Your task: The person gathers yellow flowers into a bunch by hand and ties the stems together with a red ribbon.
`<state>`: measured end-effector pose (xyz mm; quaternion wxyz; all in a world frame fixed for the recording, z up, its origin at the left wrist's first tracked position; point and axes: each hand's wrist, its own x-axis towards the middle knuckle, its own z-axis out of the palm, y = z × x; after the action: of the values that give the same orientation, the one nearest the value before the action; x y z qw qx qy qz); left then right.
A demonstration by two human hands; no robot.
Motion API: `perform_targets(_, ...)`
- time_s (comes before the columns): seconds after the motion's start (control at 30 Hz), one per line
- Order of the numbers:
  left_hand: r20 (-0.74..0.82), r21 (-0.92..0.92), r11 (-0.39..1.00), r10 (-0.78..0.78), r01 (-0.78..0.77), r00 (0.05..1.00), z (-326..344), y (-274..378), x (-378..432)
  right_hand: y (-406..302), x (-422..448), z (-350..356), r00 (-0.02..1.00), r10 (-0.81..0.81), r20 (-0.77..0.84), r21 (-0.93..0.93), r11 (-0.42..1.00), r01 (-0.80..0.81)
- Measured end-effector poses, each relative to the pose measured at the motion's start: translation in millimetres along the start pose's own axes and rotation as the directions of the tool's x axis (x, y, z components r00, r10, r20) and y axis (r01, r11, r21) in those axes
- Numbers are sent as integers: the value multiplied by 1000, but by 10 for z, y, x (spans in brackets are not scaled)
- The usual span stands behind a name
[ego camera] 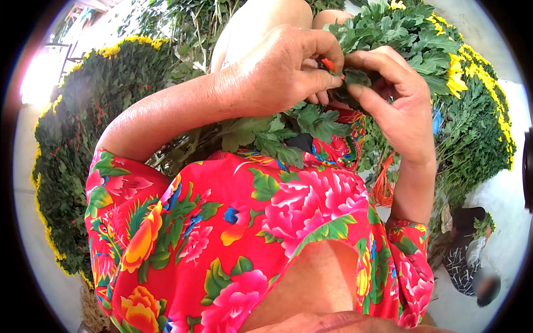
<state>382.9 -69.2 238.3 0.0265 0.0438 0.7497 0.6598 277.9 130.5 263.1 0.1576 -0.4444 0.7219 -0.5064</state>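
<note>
My left hand (287, 68) pinches a small red tie (328, 64) between thumb and fingers, beside leafy green stems. Opposite it, my right hand (395, 83) has its thumb and forefinger closed on a dark leafy part (357, 78) of the same bunch. This bunch of yellow chrysanthemums (399, 45) lies across my lap, with leaves above my right hand and a yellow bloom (456, 76) at its right end. More leaves (287, 133) hang below my hands, against my red floral clothing (233, 200). My fingers hide where the tie meets the stems.
A large stack of tied chrysanthemum bunches (95, 108) stands at the left, and another stack (470, 125) at the right. Orange-red strings (383, 181) hang near my right forearm. Cut greenery (183, 21) lies beyond my knee (266, 25). Another person (464, 260) is at the lower right.
</note>
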Motion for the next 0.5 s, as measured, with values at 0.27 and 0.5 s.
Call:
perform_targets(0.27, 24, 58, 998, 2, -3, 1000, -71, 19, 1, 10, 27, 36, 987, -125, 104, -256, 955, 148)
perform_targets(0.5, -3, -226, 959, -176, 171, 984, -141, 58, 32, 20, 14, 76, 971, -226, 79, -209, 949, 238)
